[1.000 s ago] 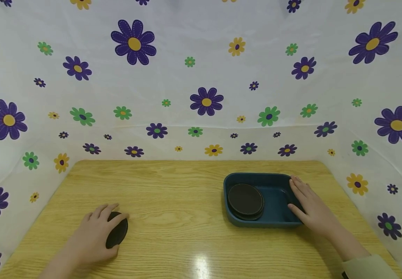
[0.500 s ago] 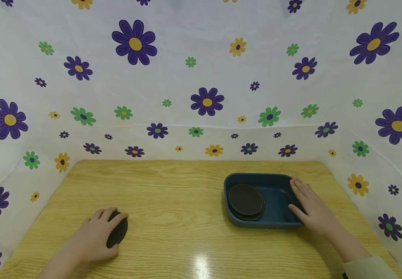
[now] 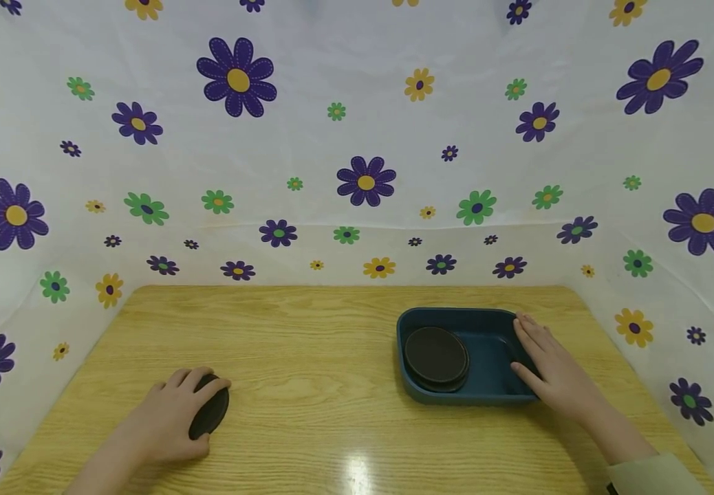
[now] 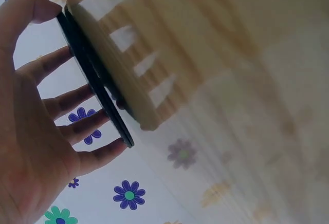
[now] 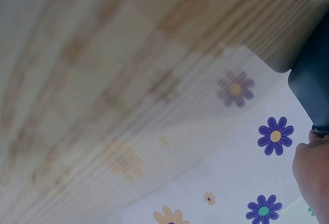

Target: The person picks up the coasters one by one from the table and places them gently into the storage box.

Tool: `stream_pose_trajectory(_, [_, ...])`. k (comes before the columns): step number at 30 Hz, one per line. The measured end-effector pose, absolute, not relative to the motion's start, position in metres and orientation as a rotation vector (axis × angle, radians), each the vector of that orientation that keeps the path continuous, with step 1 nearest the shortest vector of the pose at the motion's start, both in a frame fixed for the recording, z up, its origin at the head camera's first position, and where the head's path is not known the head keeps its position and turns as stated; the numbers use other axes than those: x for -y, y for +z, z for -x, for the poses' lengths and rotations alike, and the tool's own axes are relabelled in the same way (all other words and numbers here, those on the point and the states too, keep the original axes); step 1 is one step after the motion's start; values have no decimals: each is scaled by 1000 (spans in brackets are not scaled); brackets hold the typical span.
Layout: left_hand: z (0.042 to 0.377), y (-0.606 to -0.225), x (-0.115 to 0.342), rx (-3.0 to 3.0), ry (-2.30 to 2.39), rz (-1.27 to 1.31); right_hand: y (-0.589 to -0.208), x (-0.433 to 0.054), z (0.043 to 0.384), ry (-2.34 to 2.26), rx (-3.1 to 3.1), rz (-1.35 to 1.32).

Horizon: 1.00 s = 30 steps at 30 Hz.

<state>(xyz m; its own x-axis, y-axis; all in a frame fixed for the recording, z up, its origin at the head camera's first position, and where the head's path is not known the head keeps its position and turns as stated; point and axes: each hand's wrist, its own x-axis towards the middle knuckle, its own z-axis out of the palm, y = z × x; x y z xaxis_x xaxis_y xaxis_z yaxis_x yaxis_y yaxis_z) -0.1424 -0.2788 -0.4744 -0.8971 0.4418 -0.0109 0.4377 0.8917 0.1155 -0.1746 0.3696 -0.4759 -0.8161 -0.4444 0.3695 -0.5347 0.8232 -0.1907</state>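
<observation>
In the head view, my left hand [image 3: 171,423] holds a black round coaster [image 3: 210,412] low over the left of the table. The left wrist view has this coaster [image 4: 95,77] edge-on, between the thumb and spread fingertips; a dark shape beside it looks like its reflection in the glossy top. A dark blue rectangular box [image 3: 490,357] stands at the right. More black coasters [image 3: 436,354], with a stitched rim, lie stacked in its left end. My right hand [image 3: 555,371] rests over the box's right wall, fingers straight; in the right wrist view only part of it [image 5: 313,175] shows.
A wooden table [image 3: 307,357] with a shiny surface lies under both hands. White cloth [image 3: 307,144] printed with flowers rises behind it and along both sides. Bare wood lies between the left hand and the box.
The left hand's fingers have drawn in slightly round the coaster, which has shifted very little. The right hand and the box have stayed in place.
</observation>
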Motion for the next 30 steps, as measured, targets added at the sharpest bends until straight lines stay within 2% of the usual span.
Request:
stream_pose_trajectory(19, [173,-459,238,-3012,99,-961,-473,-367,176,408,2695,-733])
stream_pose_trajectory(30, [196,-448,196,-2990,105,-1132,-473,-369,175,412,2700,-727])
